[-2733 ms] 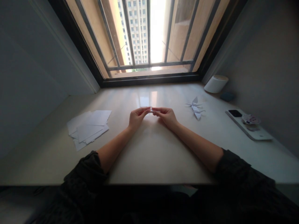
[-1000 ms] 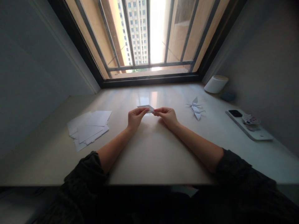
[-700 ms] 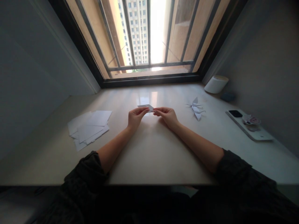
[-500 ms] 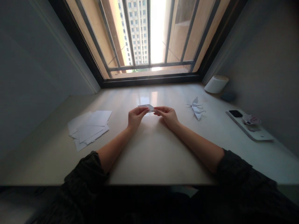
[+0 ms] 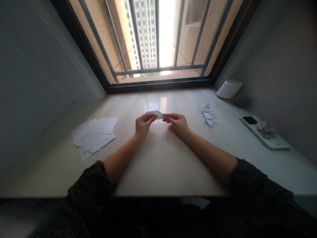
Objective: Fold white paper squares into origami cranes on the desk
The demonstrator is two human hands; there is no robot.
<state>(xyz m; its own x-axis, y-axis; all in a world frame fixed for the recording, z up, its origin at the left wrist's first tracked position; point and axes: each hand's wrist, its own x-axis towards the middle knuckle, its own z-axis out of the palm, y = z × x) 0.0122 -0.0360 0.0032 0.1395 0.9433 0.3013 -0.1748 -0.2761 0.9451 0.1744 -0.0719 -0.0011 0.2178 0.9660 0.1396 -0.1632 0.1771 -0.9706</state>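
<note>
A small piece of folded white paper is held just above the white surface, between my two hands. My left hand pinches its left side with thumb and fingers. On the other side, my right hand grips the right end in a pinch. The fingers hide part of the paper, so its full folded shape does not show. To the right of my right hand lie folded paper cranes, close together with wings spread.
A loose pile of white paper sheets lies at left. At right is a white phone with a round grip on its back. A white cylindrical object sits in the back right corner, below a barred window.
</note>
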